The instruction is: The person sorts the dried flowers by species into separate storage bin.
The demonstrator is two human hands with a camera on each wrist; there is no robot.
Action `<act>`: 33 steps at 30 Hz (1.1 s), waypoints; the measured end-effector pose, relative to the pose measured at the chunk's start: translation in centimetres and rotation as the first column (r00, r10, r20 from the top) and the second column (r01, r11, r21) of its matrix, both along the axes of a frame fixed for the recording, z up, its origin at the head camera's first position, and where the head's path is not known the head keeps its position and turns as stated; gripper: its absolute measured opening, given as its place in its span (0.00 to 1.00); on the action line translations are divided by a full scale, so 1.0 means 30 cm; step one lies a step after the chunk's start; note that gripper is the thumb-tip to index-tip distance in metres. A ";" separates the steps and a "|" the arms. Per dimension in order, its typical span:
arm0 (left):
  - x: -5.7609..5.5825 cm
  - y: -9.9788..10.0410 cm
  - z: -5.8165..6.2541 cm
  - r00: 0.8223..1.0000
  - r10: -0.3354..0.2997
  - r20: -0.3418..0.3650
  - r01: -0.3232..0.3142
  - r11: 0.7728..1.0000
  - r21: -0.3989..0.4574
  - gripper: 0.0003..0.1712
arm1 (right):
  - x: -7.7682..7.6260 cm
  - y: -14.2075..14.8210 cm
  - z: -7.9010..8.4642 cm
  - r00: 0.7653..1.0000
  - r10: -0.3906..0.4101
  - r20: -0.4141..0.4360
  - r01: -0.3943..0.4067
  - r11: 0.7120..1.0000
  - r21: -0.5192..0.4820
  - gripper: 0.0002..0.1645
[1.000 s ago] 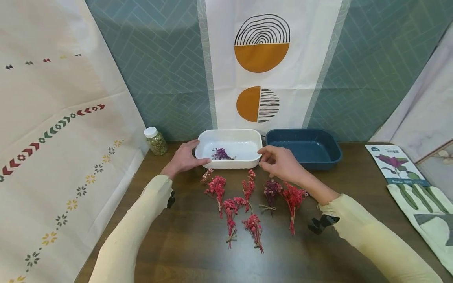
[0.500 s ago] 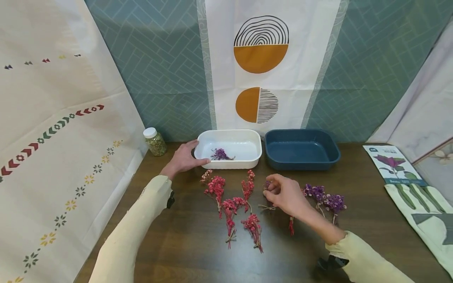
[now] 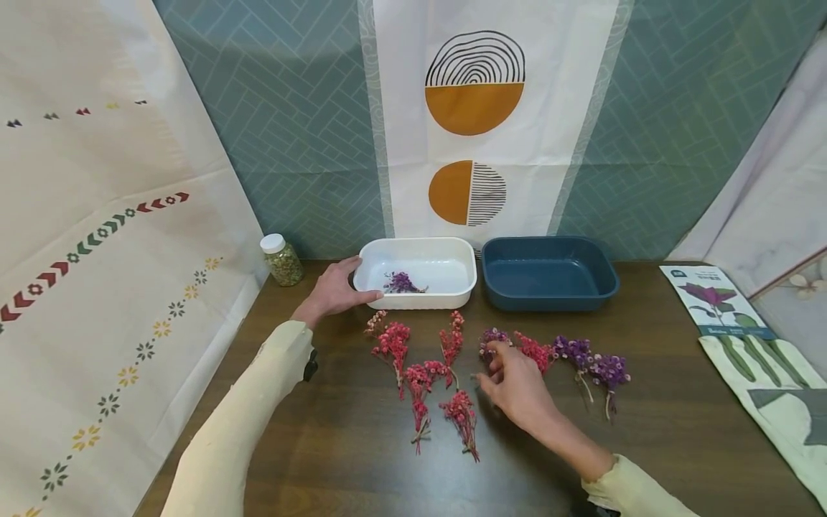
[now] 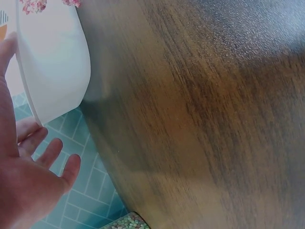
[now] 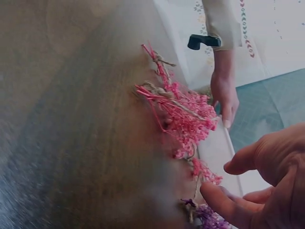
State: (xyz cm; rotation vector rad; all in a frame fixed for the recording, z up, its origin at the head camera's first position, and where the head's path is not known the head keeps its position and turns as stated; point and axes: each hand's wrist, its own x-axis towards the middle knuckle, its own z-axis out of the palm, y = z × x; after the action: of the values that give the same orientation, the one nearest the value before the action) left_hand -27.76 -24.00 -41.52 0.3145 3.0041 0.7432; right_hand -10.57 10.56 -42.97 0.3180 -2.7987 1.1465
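Note:
My left hand (image 3: 336, 289) holds the left end of the white dish (image 3: 426, 301), thumb at the front rim and fingers at the side. Inside that dish lies a small purple dried-flower bunch (image 3: 402, 283). Over the table, my right hand (image 3: 517, 384) hovers with thumb and fingers apart, right at another purple bunch (image 3: 494, 336); its stems are mostly hidden by the hand. A pink-red bunch (image 3: 535, 350) shows partly behind the same hand. In the right wrist view, purple flowers (image 5: 212, 217) sit just below the fingertips, with nothing between thumb and index finger.
Several pink bunches (image 3: 461, 413) tied with twine lie left of the right hand. Two purple bunches (image 3: 609, 370) lie to its right. A navy dish (image 3: 549, 301) stands beside the white one. At the back left is a jar (image 3: 284, 264); a flower-printed packet (image 3: 717, 301) lies right.
My right hand has come away from the white dish's right end, back toward me to the purple bunch, its fingers now spread wider. The left hand has stayed on the dish.

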 end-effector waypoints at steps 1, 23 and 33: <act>0.000 0.000 0.000 1.000 0.000 -0.001 0.000 1.000 0.002 0.59 | 0.003 -0.002 -0.003 1.000 -0.004 0.000 0.004 1.000 0.009 0.32; -0.006 -0.007 -0.012 1.000 0.002 -0.001 -0.002 1.000 0.008 0.60 | -0.006 -0.037 -0.056 0.998 -0.043 -0.044 0.051 0.974 0.222 0.40; -0.004 -0.008 -0.010 1.000 -0.008 -0.012 0.008 1.000 0.002 0.58 | -0.004 -0.043 -0.083 0.991 -0.037 -0.128 0.074 0.951 0.299 0.37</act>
State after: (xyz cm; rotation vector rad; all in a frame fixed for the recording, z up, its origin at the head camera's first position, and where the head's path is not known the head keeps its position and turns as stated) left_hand -27.89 -24.24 -41.81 0.3323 3.0114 0.7465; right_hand -10.70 9.27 -45.45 0.3173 -2.8499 0.6576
